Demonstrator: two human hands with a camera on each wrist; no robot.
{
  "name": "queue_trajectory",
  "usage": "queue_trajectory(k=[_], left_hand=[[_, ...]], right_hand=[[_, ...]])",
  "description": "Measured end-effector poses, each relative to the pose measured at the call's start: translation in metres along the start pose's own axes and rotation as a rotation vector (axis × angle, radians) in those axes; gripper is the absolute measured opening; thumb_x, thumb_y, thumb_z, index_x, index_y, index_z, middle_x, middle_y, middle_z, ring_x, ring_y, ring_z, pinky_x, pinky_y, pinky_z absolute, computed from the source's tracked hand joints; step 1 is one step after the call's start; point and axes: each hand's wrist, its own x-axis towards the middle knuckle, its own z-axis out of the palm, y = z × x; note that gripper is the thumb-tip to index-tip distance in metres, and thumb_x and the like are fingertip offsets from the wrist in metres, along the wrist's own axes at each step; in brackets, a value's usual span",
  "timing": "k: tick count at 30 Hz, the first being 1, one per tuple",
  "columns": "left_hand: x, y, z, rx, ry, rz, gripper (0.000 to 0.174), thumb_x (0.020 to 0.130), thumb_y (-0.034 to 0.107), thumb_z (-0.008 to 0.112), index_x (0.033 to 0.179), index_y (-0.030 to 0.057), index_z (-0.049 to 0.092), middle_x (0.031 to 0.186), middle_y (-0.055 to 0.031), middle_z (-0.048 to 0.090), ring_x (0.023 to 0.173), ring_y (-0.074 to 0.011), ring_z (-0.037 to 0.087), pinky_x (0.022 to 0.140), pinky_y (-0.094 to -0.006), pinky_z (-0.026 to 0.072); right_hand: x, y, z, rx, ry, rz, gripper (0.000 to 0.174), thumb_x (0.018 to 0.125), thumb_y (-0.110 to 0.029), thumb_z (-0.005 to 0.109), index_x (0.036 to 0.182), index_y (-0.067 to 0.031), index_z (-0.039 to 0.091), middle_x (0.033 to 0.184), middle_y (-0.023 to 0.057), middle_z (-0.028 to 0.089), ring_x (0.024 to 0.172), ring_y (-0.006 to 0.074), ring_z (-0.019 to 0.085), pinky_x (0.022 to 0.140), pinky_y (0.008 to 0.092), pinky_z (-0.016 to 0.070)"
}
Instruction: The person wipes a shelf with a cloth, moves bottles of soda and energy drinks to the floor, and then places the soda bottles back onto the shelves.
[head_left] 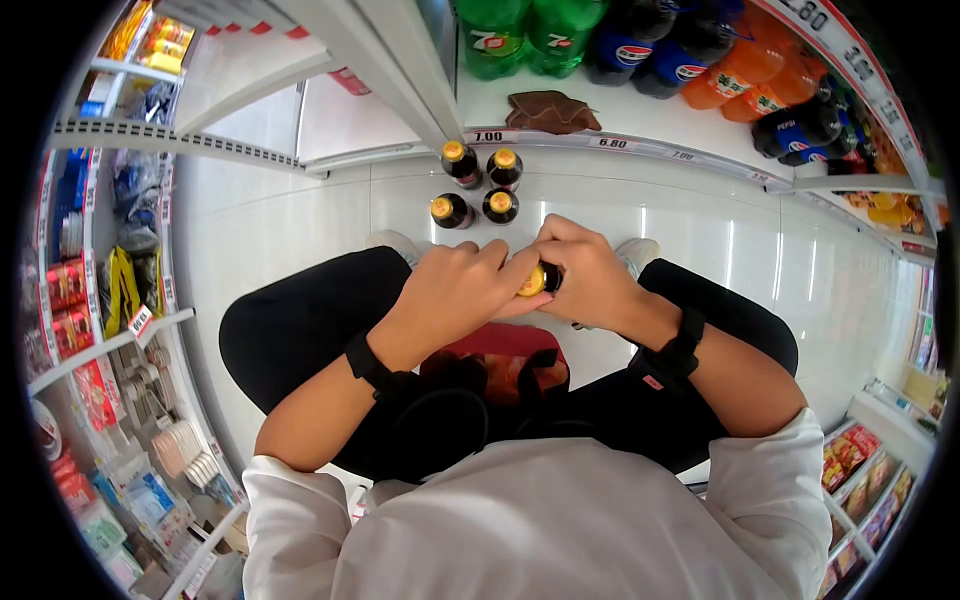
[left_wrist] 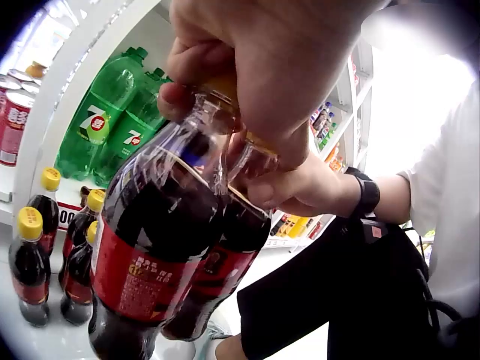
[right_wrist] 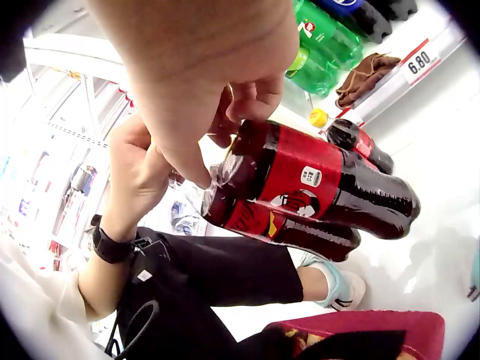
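Note:
Two cola bottles with red labels hang side by side between the hands. In the left wrist view, my left hand [head_left: 455, 290] grips the nearer bottle [left_wrist: 146, 281] at its neck, just under the cap. My right hand [head_left: 595, 275] holds the other bottle [left_wrist: 225, 266] by the neck, thumb across it. From the head, the fingers of both hands meet around a yellow cap [head_left: 530, 282], which hides most of the bottles. Both bottles tilt, their bases out over the floor, in the right wrist view. Several matching cola bottles [head_left: 502, 205] with yellow caps stand on the floor ahead.
Large green soda bottles [head_left: 492, 40], dark cola bottles [head_left: 625, 45] and orange soda bottles [head_left: 745, 70] line the low shelf. A brown cloth [head_left: 550, 112] lies at its edge, by price tags [head_left: 612, 143]. A red-edged thing [right_wrist: 427, 330] lies between the legs. Stocked racks [head_left: 100, 330] stand left.

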Motion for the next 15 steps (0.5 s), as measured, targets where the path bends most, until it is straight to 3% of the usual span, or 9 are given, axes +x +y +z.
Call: queue_trajectory(k=[4,10,12,13,15], left_hand=[[-0.007,-0.007,-0.002,-0.032,-0.014,-0.002,0.047,0.078,0.050,0.072,0.104,0.0111,0.062,0.065,-0.0026,0.051,0.053,-0.0204,0.059,0.045,-0.0290,0.0450],[-0.020,-0.018,0.002,-0.038,-0.012,-0.049,0.038,0.082,0.042,0.071,0.093,0.0087,0.056,0.068,-0.0047,0.052,0.054,-0.0204,0.059,0.047,-0.0308,0.0457],[-0.023,-0.019,0.005,-0.045,-0.030,-0.043,0.026,0.082,0.027,0.070,0.087,0.0082,0.053,0.070,-0.0053,0.053,0.056,-0.0209,0.061,0.048,-0.0323,0.0472],[-0.025,-0.021,0.008,-0.046,-0.027,-0.045,0.026,0.082,0.027,0.070,0.087,0.0082,0.053,0.070,-0.0053,0.053,0.056,-0.0209,0.061,0.048,-0.0323,0.0472],[-0.028,-0.026,0.016,-0.019,-0.128,0.021,0.018,0.076,0.013,0.068,0.087,0.0079,0.054,0.072,-0.0056,0.055,0.058,-0.0221,0.062,0.049,-0.0326,0.0490]], right_hand=[[0.005,-0.004,-0.010,-0.008,-0.025,-0.001,0.025,0.068,-0.011,0.081,0.088,-0.0024,0.069,0.083,0.0099,0.057,0.073,0.0302,0.061,0.067,0.0363,0.0508],[0.008,0.006,-0.018,-0.109,-0.028,0.030,0.024,0.070,-0.007,0.081,0.091,-0.0044,0.070,0.085,0.0102,0.061,0.075,0.0319,0.063,0.068,0.0380,0.0512],[0.009,0.008,-0.018,-0.116,-0.030,0.020,0.023,0.070,-0.005,0.080,0.090,-0.0040,0.069,0.086,0.0105,0.062,0.076,0.0324,0.063,0.069,0.0381,0.0513],[0.008,0.010,-0.016,-0.121,-0.021,0.016,0.022,0.070,-0.003,0.080,0.089,-0.0035,0.068,0.086,0.0109,0.062,0.077,0.0329,0.063,0.069,0.0381,0.0514],[0.009,0.014,-0.014,-0.150,-0.011,0.016,0.022,0.070,-0.002,0.079,0.089,-0.0029,0.067,0.087,0.0113,0.062,0.078,0.0336,0.063,0.069,0.0382,0.0515]])
